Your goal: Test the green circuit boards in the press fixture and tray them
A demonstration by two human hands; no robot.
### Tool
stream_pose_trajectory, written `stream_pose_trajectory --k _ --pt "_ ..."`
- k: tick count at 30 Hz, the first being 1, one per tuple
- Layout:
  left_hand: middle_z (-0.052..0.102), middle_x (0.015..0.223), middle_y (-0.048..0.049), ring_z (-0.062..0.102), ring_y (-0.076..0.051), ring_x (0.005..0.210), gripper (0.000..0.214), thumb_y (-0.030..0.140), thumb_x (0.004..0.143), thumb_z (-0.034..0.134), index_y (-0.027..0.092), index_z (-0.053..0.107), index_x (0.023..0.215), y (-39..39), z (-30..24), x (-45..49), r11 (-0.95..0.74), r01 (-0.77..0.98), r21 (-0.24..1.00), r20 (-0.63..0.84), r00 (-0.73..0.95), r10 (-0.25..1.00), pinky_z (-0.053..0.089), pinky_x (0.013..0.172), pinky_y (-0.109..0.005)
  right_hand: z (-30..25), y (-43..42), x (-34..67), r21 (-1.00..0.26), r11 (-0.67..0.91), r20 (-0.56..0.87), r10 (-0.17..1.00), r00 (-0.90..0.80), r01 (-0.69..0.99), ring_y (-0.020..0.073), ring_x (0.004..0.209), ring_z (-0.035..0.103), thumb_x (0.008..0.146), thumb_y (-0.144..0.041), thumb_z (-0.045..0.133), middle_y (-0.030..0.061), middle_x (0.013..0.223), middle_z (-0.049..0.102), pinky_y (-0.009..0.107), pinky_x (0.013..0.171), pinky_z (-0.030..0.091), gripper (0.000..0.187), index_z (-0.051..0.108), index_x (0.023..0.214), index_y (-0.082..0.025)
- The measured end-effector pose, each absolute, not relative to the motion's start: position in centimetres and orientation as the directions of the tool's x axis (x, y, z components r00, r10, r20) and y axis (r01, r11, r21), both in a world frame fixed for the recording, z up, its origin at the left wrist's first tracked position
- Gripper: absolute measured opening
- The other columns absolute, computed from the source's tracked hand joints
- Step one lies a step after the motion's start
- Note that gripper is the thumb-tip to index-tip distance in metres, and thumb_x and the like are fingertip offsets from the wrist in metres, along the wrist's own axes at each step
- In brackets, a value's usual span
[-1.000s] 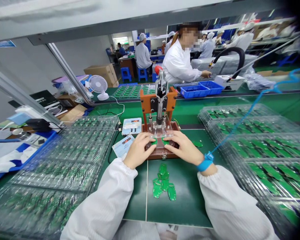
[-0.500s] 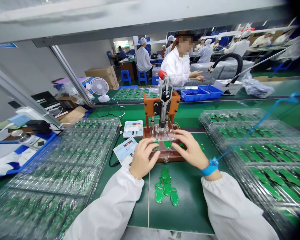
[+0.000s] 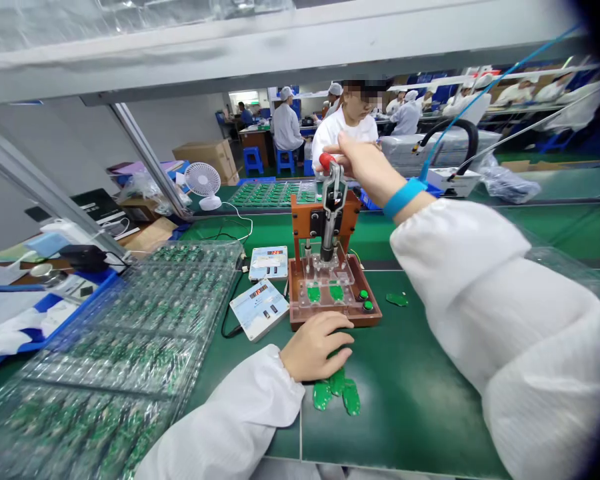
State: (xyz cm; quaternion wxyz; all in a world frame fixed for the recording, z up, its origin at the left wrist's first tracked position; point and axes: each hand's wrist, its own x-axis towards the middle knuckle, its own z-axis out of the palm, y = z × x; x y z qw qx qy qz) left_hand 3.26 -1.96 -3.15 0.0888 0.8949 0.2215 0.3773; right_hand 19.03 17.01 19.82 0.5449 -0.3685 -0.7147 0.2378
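Note:
A brown test fixture [image 3: 333,303] with a clear plate holds two small green circuit boards [image 3: 325,293]. Its upright lever ends in a red knob [image 3: 326,161]. My right hand [image 3: 365,167] is raised to that knob, fingers curled round the lever top; a blue wrist strap [image 3: 403,197] sits on that wrist. My left hand [image 3: 316,347] rests on the green mat just in front of the fixture, fingers bent down onto a small pile of loose green boards [image 3: 337,393]. One more green board [image 3: 397,299] lies to the right of the fixture.
Stacked clear trays of boards [image 3: 130,340] fill the left side. Two small meters [image 3: 260,308] lie left of the fixture. A white fan [image 3: 203,181] stands behind. A person in white sits across the bench [image 3: 347,123], others further back. A blue cord [image 3: 480,93] runs from my strap.
My right hand left the fixture plate and rose to the red-knobbed lever. My left hand drew back from the plate down onto the loose boards. The view tilted down slightly.

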Motion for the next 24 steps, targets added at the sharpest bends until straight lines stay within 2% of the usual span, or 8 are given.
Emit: stream_pose_trajectory --k 1,3,6,8,11,16,24 --pt "0.071 0.118 -0.011 0.063 -0.024 0.118 0.014 0.023 0.097 0.059 0.016 0.069 0.102 -1.9 -3.1 3.3 -0.886 0.33 0.325 0.637 0.616 0.463 0.056 0.102 -0.04 21.0 16.6 18.5 -0.787 0.578 0.557 0.816 -0.154 0.214 0.016 0.082 0.07 0.109 -0.042 0.044 0.0058 0.087 0.076 0.035 0.088 0.058 0.043 0.072 0.1 -0.011" --pt "0.072 0.117 -0.0107 0.063 -0.024 0.118 0.013 0.021 0.098 0.058 0.015 0.069 0.101 -1.9 -3.1 3.3 -0.887 0.33 0.322 0.639 0.615 0.461 0.056 0.102 -0.04 22.7 14.6 17.7 -0.801 0.585 0.566 0.809 -0.157 0.126 0.0098 0.069 0.064 0.108 -0.027 0.047 0.0025 0.083 0.074 0.025 0.073 0.056 0.03 0.072 0.103 -0.01" --pt "0.072 0.116 -0.0107 0.063 -0.024 0.117 0.013 0.02 0.098 0.057 0.015 0.069 0.1 -2.0 -2.9 3.4 -0.887 0.332 0.321 0.639 0.615 0.461 0.056 0.102 -0.039 23.1 9.6 17.5 -0.636 0.766 0.757 0.643 -0.116 0.089 0.0081 0.07 0.062 0.106 -0.02 0.053 0.0013 0.093 0.074 0.022 0.065 0.055 0.021 0.07 0.118 -0.014" --pt "0.072 0.116 -0.0107 0.064 -0.024 0.115 0.012 0.019 0.098 0.058 0.015 0.069 0.099 -2.0 -2.9 3.5 -0.887 0.328 0.324 0.643 0.612 0.461 0.056 0.101 -0.039 21.6 6.2 17.9 -0.459 0.874 0.872 0.478 -0.11 0.162 0.0105 0.079 0.068 0.105 -0.021 0.055 0.0023 0.102 0.076 0.025 0.075 0.059 0.025 0.068 0.126 -0.018" --pt "0.072 0.116 -0.0107 0.064 -0.025 0.114 0.011 0.018 0.097 0.059 0.014 0.069 0.1 -1.9 -2.9 3.5 -0.888 0.326 0.325 0.649 0.606 0.46 0.056 0.1 -0.039 18.2 2.5 18.3 -0.329 0.893 0.918 0.379 -0.118 0.306 0.0152 0.1 0.073 0.105 -0.019 0.054 0.0005 0.116 0.076 0.033 0.095 0.06 0.034 0.064 0.137 -0.026" --pt "0.071 0.118 -0.0104 0.063 -0.024 0.117 0.012 0.018 0.098 0.058 0.015 0.07 0.101 -1.9 -2.8 3.6 -0.879 0.333 0.34 0.623 0.621 0.476 0.055 0.102 -0.039 13.9 0.5 18.4 -0.323 0.879 0.924 0.373 -0.084 0.352 0.0223 0.118 0.071 0.102 -0.015 0.058 0.0013 0.129 0.074 0.041 0.106 0.059 0.042 0.062 0.141 -0.029" --pt "0.076 0.102 -0.005 0.063 -0.025 0.115 0.011 0.019 0.098 0.06 0.016 0.071 0.099 -1.9 -3.3 3.7 -0.869 0.356 0.343 0.59 0.639 0.494 0.054 0.1 -0.038 9.4 1.5 18.3 -0.338 0.917 0.919 0.37 -0.136 0.212 0.027 0.137 0.059 0.094 -0.001 0.06 0.003 0.135 0.07 0.048 0.117 0.051 0.053 0.063 0.14 -0.029"
